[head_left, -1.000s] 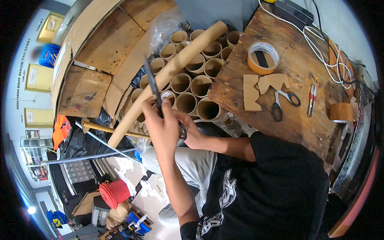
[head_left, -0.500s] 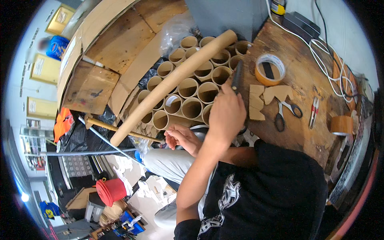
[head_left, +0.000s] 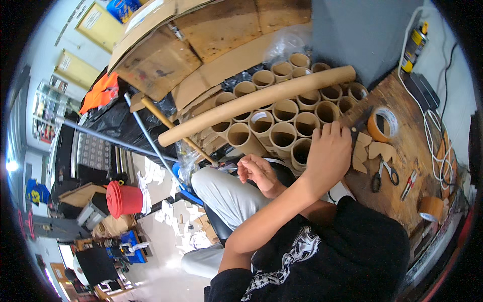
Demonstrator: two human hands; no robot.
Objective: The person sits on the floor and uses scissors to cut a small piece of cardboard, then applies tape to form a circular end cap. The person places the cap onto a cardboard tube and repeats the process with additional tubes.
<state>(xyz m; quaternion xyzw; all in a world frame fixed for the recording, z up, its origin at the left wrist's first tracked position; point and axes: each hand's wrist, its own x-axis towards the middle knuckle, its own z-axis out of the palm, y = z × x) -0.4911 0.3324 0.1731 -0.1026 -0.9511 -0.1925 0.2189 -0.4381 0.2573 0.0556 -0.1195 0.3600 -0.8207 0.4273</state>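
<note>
My left hand (head_left: 329, 153) reaches across to the right, over my right forearm, with its fingers bent at a dark, long tool (head_left: 355, 130). Motion blurs the tool, so its kind cannot be told. Lower and to the left, my right hand (head_left: 257, 173) holds nothing that I can see; its fingers are loosely curled and apart. A long cardboard tube (head_left: 261, 104) lies slantwise over the mouths of several short upright cardboard tubes (head_left: 283, 135). Beside the tool, cut cardboard pieces (head_left: 381, 149) rest on the wooden tabletop (head_left: 365, 189).
On the tabletop are a tape roll (head_left: 383, 124), scissors (head_left: 386, 176), a red-handled cutter (head_left: 409, 185) and another tape roll (head_left: 431, 208). White cable (head_left: 436, 138) hangs at the right. A wooden-handled tool (head_left: 168, 123) slants left of the tubes. Paper scraps (head_left: 188, 224) litter the floor.
The view has turned, so the scene sits further right and is tilted differently. My left hand has moved up and away with the dark tool, which has tipped over. My right hand stays loosely curled.
</note>
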